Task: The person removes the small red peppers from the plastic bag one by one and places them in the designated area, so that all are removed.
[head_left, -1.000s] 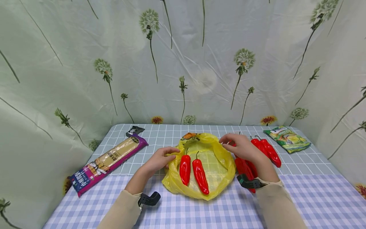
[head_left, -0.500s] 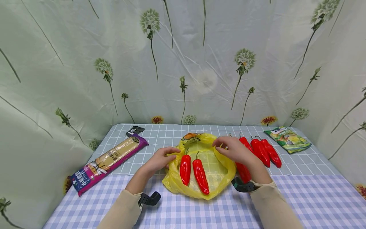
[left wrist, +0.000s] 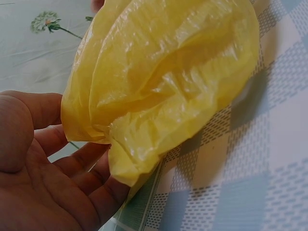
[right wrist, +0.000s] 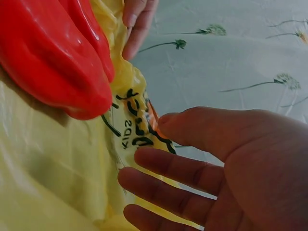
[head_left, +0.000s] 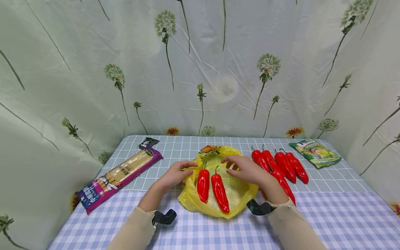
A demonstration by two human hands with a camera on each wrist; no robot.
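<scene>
A yellow plastic bag (head_left: 206, 208) stands with its mouth spread wide. Two red chili peppers, a left one (head_left: 203, 185) and a right one (head_left: 220, 192), lie inside it side by side. My left hand (head_left: 175, 175) holds the bag's left rim; in the left wrist view, the bag (left wrist: 163, 82) hides its fingertips. Over the right part of the bag's mouth hovers my right hand (head_left: 245, 170), fingers loosely bent and nothing in them. In the right wrist view, the peppers (right wrist: 57, 62) lie beyond its fingers, near the bag's dark printed lettering (right wrist: 137, 130).
Several more red peppers (head_left: 285, 166) lie on the cloth right of the bag, partly behind my right forearm. A green packet (head_left: 315, 152) is at the back right. On the left are a long purple noodle packet (head_left: 120, 177) and a small black packet (head_left: 148, 142).
My right hand has moved left from beyond the bag's right rim to over its mouth, uncovering more peppers on the right. The left hand, bag and peppers inside stay put.
</scene>
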